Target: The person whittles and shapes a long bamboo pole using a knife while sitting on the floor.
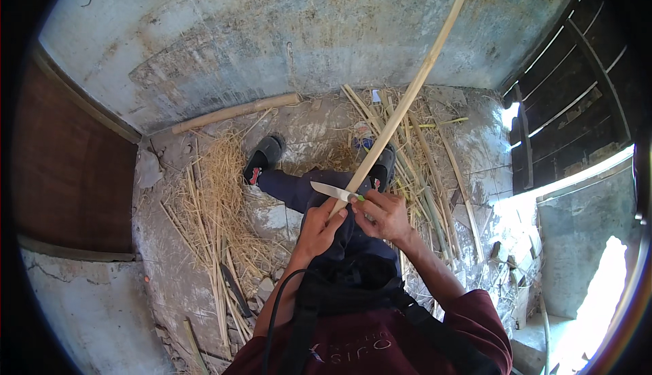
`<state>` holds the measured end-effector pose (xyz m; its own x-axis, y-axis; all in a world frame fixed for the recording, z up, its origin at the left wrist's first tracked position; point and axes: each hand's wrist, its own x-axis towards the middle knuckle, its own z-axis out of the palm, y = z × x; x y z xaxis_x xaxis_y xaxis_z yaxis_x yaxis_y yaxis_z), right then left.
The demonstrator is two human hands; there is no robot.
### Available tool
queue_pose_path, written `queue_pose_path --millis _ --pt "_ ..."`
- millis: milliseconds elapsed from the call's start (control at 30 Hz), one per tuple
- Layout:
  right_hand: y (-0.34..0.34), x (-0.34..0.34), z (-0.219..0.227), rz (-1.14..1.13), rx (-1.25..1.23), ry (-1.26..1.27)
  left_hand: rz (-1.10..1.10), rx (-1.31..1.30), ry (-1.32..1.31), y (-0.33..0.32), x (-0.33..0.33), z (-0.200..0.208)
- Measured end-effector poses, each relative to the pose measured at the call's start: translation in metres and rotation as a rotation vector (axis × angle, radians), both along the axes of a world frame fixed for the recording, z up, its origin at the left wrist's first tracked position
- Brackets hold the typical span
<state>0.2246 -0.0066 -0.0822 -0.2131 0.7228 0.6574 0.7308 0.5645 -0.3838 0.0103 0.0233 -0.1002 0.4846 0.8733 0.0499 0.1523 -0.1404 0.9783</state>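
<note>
A long pale bamboo strip [407,98] slants from my lap up toward the wall at the far right. Its near end is gripped in my left hand [318,231], fingers wrapped round it. My right hand [386,216] is closed on a knife [329,190] with a bit of green showing at the handle. The knife's broad, light blade lies across the strip just beyond my left fingers, its tip pointing left. Whether the edge bites into the strip I cannot tell. My dark-trousered legs are under the strip, with dark shoes [263,156] on the floor.
Straw-coloured shavings [227,192] and thin strips lie left of my legs, near a dark blade-like tool [235,290]. More bamboo strips [435,192] lie on the right. A bamboo pole [234,112] rests along the wall [285,35]. Rubble [519,259] sits near the slatted panel [577,97].
</note>
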Motion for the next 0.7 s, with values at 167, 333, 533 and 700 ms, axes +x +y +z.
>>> queue_pose_path --millis 167,333,533,700 --pt "0.005 0.007 0.005 -0.002 0.025 -0.038 -0.006 -0.055 -0.030 0.006 -0.002 -0.005" --pt "0.010 0.012 0.008 0.010 0.034 -0.035 0.008 -0.047 -0.035 0.007 0.000 -0.006" --pt "0.017 0.030 0.020 -0.023 0.050 -0.061 0.016 -0.043 -0.030 0.008 -0.002 -0.006" --pt "0.036 0.062 0.024 -0.121 0.038 -0.021 0.021 -0.058 -0.045 0.006 -0.004 -0.009"
